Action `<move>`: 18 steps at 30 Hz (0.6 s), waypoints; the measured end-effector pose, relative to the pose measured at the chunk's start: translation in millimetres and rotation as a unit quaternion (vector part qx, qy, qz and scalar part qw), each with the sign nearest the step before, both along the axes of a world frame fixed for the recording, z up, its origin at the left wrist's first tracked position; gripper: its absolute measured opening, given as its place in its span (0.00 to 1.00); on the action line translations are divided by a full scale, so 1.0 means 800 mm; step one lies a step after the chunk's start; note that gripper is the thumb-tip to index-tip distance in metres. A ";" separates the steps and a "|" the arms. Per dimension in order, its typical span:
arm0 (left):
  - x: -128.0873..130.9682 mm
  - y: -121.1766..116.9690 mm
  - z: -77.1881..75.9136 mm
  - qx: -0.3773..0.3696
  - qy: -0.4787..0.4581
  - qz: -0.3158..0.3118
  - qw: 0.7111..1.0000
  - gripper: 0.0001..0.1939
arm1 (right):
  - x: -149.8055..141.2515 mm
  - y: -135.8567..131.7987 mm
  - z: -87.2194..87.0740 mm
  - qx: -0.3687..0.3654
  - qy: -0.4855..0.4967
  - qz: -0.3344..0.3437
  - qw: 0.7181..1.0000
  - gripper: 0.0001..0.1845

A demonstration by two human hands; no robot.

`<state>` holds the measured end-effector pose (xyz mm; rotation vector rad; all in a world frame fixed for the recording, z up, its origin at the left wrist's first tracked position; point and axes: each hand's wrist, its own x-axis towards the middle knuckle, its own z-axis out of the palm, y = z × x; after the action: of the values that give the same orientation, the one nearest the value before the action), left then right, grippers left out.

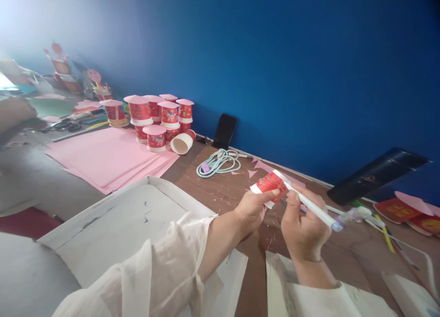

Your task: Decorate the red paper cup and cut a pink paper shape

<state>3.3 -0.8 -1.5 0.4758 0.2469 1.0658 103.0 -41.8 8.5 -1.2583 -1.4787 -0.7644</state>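
My left hand [254, 209] is closed round a red paper cup [270, 182] with white rims, tilted on its side. A thick white pen [314, 206] with a pale blue end is gripped in my right hand [305, 223]. Its front end meets the cup's rim at the right; whether the tip touches the rim I cannot tell. Beyond my hands, pink paper scraps [252, 173] lie on the brown table [220, 188].
Several red cups with pink paper discs [170, 115] stand stacked at the back left, near pink sheets [99, 154]. A white box lid [137, 216] lies left. Along the blue wall are a coiled cable [220, 163], a phone [225, 130] and a black case [374, 175]. Another person's hand [15, 113] shows far left.
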 end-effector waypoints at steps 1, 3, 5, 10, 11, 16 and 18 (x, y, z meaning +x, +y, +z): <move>0.000 0.000 0.000 0.000 0.002 0.000 1.000 0.17 | 0.000 0.000 0.000 -0.002 0.000 0.000 1.000 0.09; 0.000 0.001 -0.002 -0.001 0.004 0.001 1.000 0.17 | -0.001 -0.001 0.001 -0.009 0.000 0.000 1.000 0.09; 0.001 0.002 -0.004 -0.001 0.005 0.002 1.000 0.17 | -0.002 -0.001 0.002 -0.014 -0.002 0.000 1.000 0.09; 0.003 0.004 -0.008 -0.008 0.003 0.006 1.000 0.16 | -0.004 -0.001 0.003 -0.020 -0.006 0.003 1.000 0.09; 0.004 0.004 -0.008 -0.010 0.003 0.008 1.000 0.16 | -0.004 -0.001 0.003 -0.021 -0.007 0.003 1.000 0.09; 0.004 0.004 -0.009 -0.015 0.001 0.007 1.000 0.16 | -0.004 -0.001 0.002 -0.024 -0.005 0.002 1.000 0.09; 0.003 0.004 -0.009 -0.018 0.000 0.005 1.000 0.16 | -0.004 -0.002 0.002 -0.029 -0.004 0.005 1.000 0.08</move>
<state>5.9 2.6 -8.5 0.4439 0.2683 1.0692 99.5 -43.0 10.5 -1.2918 -1.5230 -0.7254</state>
